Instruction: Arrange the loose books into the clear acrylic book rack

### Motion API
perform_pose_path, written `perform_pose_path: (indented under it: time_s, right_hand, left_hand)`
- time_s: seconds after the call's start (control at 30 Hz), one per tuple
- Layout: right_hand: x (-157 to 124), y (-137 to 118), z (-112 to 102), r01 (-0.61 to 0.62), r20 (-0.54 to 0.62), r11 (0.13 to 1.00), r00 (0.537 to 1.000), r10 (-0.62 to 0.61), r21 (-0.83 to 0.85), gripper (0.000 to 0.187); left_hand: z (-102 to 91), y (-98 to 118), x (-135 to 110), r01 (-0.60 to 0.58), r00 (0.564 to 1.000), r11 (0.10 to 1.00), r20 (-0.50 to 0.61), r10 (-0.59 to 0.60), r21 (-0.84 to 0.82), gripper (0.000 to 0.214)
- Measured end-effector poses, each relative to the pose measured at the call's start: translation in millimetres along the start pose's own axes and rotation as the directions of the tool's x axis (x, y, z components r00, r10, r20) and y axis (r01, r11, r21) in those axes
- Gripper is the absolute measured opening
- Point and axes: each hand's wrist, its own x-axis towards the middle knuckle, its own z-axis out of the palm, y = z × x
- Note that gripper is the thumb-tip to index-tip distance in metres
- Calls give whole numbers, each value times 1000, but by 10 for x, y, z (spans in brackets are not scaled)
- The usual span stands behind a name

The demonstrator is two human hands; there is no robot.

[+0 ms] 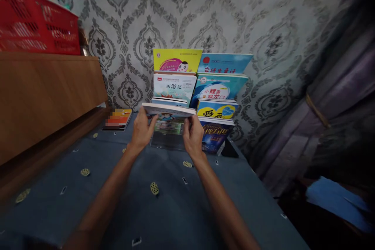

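Observation:
Both my hands hold one thin picture book (168, 117) at the bottom left slot of a tiered book stand (193, 97). My left hand (142, 129) grips its left edge, fingers wrapped round. My right hand (192, 134) pinches its right edge. The book tilts, with its top edge towards me. Behind it stand a white book (174, 86) and a yellow book (177, 60). In the right column stand several blue books (218, 86), with a dark blue book (215, 134) lowest.
The stand sits on a blue patterned cloth (164, 207) against grey damask wallpaper. A small stack of orange books (118, 119) lies at the left, by a wooden headboard (43, 97) carrying a red plastic basket (35, 23). A purple curtain (331, 105) hangs at the right.

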Motion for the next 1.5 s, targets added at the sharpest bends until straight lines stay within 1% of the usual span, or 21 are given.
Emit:
perform_pose_path:
  time_s: [0.07,0.23,0.37,0.5,0.67,0.9,1.1,1.27,1.4,1.5]
  right_hand:
    - [-10,38,7,-7,27,1000,1000,7,3,23]
    - [-45,156,33,-19,67,1000,998,18,13,23]
    - [-36,169,26,-35,104,999,994,33,11,27]
    - [-40,182,25,-58,141,998,988,56,12,30]
    - [-70,263,49,-116,159,992,981,107,46,30]
    - [-74,298,58,-112,177,991,979,97,77,27]
    - [-76,333,44,-117,198,991,975,103,63,26]
    - [-47,294,12,-107,227,991,970,85,86,27]
    - [-31,247,5,-105,238,992,968,84,76,32]
    - [-35,247,14,-97,240,993,967,80,60,35]
  left_hand:
    - [27,1,-8,8,1000,1000,-8,-8,0,44]
    - [61,12,-8,-14,1000,1000,-12,14,-14,14]
    - [34,41,15,-8,1000,998,23,9,-61,7]
    - [19,54,29,15,998,993,55,-8,-120,6]
    - [57,19,7,8,998,997,63,-3,-77,7]
    - [88,-23,-20,-8,997,999,74,11,-50,8]
    - [104,-42,-42,-27,997,999,74,28,-20,9]
    - [110,-78,13,-21,997,999,76,24,-34,8]
    - [125,-113,74,-4,999,998,48,7,-67,5]
    - [146,-152,136,7,999,997,52,-3,-74,4]
